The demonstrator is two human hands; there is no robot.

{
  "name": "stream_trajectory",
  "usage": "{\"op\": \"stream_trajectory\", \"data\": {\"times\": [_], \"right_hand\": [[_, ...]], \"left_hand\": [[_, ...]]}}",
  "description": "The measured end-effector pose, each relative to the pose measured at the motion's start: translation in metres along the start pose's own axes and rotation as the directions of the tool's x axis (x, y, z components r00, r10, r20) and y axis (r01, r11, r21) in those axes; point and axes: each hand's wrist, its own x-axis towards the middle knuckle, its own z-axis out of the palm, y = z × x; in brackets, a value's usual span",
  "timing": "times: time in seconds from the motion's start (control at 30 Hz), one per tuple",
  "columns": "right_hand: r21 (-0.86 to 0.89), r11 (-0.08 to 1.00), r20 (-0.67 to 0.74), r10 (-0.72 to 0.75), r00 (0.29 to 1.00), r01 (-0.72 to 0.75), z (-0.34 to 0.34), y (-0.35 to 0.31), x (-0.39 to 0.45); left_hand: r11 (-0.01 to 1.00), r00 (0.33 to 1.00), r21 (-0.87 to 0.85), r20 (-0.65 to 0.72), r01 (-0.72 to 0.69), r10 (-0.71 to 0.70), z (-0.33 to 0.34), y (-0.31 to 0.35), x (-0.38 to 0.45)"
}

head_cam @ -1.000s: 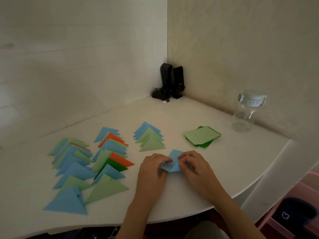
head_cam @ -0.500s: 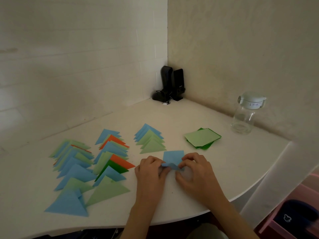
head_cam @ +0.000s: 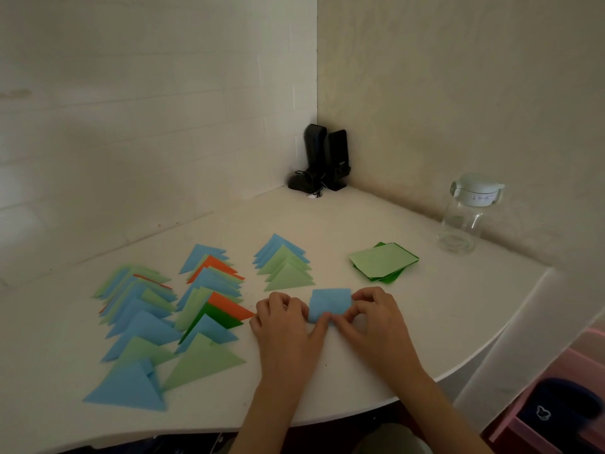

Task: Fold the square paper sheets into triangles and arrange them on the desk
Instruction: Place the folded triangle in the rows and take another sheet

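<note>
The blue paper sheet (head_cam: pixel 330 303) lies on the white counter (head_cam: pixel 376 348) near its front edge, between both hands, so the surface can back the crease while the fingers work. The left hand (head_cam: pixel 285 326) has its fingers curled at the sheet's left edge, and its thumb reaches to the sheet's near edge; the right hand (head_cam: pixel 376 317) pinches that same near edge from the other side. This 2-sided grip probably serves to keep the corners matched while the fold is started.

The finished triangles (head_cam: pixel 163 319) lie in 3 overlapping rows to the left, each piece shingled over the next, which saves room and keeps the work spot free. The shortest row (head_cam: pixel 284 265) lies just beyond the left hand, so it is likely where this piece goes. The stack of green square sheets (head_cam: pixel 383 262) waits within the right hand's reach. A clear bottle (head_cam: pixel 466 217) and 2 black speakers (head_cam: pixel 322 160) stand well back.
</note>
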Motion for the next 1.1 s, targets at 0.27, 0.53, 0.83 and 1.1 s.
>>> {"op": "stream_trajectory", "data": {"times": [0.27, 0.53, 0.83, 1.1], "right_hand": [[-0.003, 1.000, 0.034, 0.007, 0.999, -0.007, 0.000, -0.001, 0.001], [0.047, 0.998, 0.035, -0.034, 0.999, 0.033, -0.002, 0.006, 0.003], [0.140, 0.989, 0.035, -0.050, 0.998, 0.045, -0.008, 0.001, 0.002], [0.193, 0.974, 0.016, -0.120, 0.993, 0.115, -0.015, -0.005, -0.005]], "left_hand": [[0.999, 1.000, 0.044, 0.023, 0.018, -0.019, 0.002, 0.001, 0.002], [0.997, 0.986, 0.016, 0.147, 0.079, -0.080, -0.009, 0.003, 0.006], [0.988, 0.992, -0.090, -0.028, -0.124, 0.122, -0.009, 0.008, 0.000], [0.976, 0.979, -0.133, 0.085, -0.172, 0.184, -0.010, 0.037, -0.023]]}}
